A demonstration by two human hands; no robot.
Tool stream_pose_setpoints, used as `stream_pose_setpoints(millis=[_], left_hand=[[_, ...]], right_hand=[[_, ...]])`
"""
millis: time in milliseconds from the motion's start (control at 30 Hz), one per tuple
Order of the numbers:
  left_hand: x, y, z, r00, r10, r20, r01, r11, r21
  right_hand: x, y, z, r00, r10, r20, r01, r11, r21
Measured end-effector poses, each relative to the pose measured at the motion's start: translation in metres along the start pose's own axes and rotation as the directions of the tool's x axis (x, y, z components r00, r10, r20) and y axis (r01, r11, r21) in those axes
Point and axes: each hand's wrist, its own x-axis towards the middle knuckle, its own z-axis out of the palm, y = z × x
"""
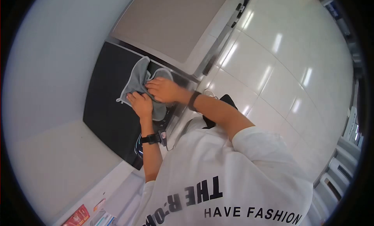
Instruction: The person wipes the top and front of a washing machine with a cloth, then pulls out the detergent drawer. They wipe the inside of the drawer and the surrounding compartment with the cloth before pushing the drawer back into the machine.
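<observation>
A grey cloth with a pale edge [136,79] lies bunched on a black flat surface [111,87], near its right side. My left hand [140,104] rests on the lower part of the cloth, palm down, its fingers spread a little. Just above and to the right, my right hand [163,89] presses on the cloth with its fingers stretched toward the left. The two hands are close together. A dark band is on each wrist.
Beyond the black surface is a brown-grey panel with a white rim [171,23]. A pale wall [46,70] stands at the left. Tiled floor [272,70] spreads at the right. Red and white packages [78,216] are at the lower left.
</observation>
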Motion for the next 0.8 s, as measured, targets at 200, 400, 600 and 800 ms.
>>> stream_pose_setpoints(millis=[200, 400, 600, 800], left_hand=[[-0.011, 0.018, -0.022, 1.000, 0.014, -0.009, -0.015, 0.999, -0.041], [-0.012, 0.010, 0.004, 1.000, -0.012, 0.001, 0.012, 1.000, 0.015], [-0.011, 0.006, 0.013, 0.999, -0.053, 0.003, 0.053, 0.999, -0.007], [-0.005, 0.014, -0.010, 0.986, -0.148, 0.076, 0.151, 0.988, -0.024]], right_hand=[[-0.004, 0.031, -0.017, 0.999, 0.046, -0.019, -0.047, 0.997, -0.069], [-0.016, 0.050, 0.004, 0.991, 0.134, -0.024, -0.134, 0.991, -0.012], [-0.010, 0.051, 0.003, 0.964, 0.256, -0.076, -0.260, 0.964, -0.047], [0.003, 0.060, -0.007, 0.940, 0.339, -0.037, -0.341, 0.934, -0.107]])
